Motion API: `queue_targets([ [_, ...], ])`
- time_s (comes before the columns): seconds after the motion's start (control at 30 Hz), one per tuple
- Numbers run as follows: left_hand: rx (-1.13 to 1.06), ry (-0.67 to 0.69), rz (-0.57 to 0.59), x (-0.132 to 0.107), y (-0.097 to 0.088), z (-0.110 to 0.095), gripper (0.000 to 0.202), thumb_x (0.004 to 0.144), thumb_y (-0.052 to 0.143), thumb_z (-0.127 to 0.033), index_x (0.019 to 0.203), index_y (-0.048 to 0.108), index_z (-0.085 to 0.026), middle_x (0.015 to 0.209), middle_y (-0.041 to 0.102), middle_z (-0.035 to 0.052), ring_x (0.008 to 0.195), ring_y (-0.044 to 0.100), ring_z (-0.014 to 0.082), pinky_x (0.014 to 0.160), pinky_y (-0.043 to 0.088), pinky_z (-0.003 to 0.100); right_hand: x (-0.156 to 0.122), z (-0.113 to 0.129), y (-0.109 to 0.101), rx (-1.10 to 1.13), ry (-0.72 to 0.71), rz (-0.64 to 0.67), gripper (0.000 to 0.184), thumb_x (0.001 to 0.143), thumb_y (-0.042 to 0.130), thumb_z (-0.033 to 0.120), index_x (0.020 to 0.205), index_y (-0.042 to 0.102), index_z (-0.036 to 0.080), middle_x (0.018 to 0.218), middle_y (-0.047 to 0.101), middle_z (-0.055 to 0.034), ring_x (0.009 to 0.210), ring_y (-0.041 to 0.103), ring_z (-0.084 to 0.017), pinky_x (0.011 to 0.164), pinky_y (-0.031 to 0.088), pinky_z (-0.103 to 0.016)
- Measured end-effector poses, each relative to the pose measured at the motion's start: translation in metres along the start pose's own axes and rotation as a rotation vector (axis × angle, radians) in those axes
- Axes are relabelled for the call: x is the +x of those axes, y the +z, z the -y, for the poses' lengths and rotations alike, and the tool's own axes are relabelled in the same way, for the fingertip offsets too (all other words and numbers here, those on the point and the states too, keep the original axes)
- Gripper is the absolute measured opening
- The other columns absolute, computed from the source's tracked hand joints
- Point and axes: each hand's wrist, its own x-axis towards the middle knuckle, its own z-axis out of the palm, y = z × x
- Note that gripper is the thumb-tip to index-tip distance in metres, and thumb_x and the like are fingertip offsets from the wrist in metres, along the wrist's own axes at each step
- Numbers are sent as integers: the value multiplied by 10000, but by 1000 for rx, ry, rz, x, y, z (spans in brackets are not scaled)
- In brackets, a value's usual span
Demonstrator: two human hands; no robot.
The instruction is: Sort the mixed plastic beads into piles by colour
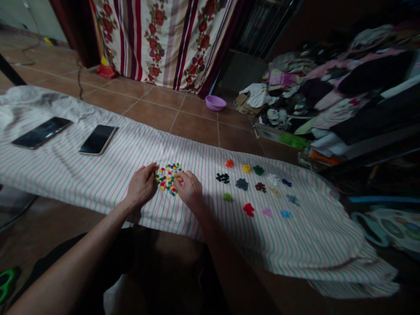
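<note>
A mixed pile of small coloured pieces (168,178), in green, yellow, red, white and blue, lies on the striped cloth (131,144) between my hands. At the pile's left edge rests my left hand (141,184), its fingers stretched forward and nothing seen in them. My right hand (189,189) is over the right side of the pile, thumb and fingers pinched together; whatever is between the tips is too small to make out. To the right, pieces sit in separate single-colour heaps, among them black (223,177), orange (229,163), red (248,209) and brown (260,187).
Two dark-screened devices, a tablet (42,132) and a phone (98,140), lie on the cloth at left. Beyond the cloth's far edge, a purple basin (215,103) stands on the tiled floor. Clothes (324,83) are heaped at the right. A flowered curtain (164,43) hangs behind.
</note>
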Motion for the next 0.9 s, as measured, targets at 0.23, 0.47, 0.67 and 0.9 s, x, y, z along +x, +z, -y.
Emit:
queue_targets([
  [0.23,40,-16,2,-2,0,-8,440,856,390,-173,1254,572,-134,1213,687,127,1141,621,225,1035,472,430,0,2,-2,-15,-16,30,226,880,558,235,1025,732,237,878,611,-47,867,589,-176,806,446,-269],
  [0.47,-46,-34,52,0,-3,-6,464,845,379,-130,1277,549,-136,1241,676,126,1157,620,202,1039,475,405,-1,1,-2,65,-29,5,186,849,569,222,951,724,236,857,597,-28,831,581,-163,789,452,-260],
  [0.67,-29,-43,63,-2,-4,-4,449,866,359,-169,1267,561,-137,1255,666,130,1177,607,214,1048,470,410,-2,1,2,129,-80,-62,181,828,539,201,914,697,217,886,612,-45,884,598,-182,830,474,-283],
  [0.9,4,-3,58,-2,-6,-4,442,853,366,-186,1244,571,-172,1209,683,106,1134,619,217,994,498,400,-7,1,-1,284,-104,-144,147,796,493,178,856,623,213,874,639,-30,784,611,-155,754,512,-279],
])
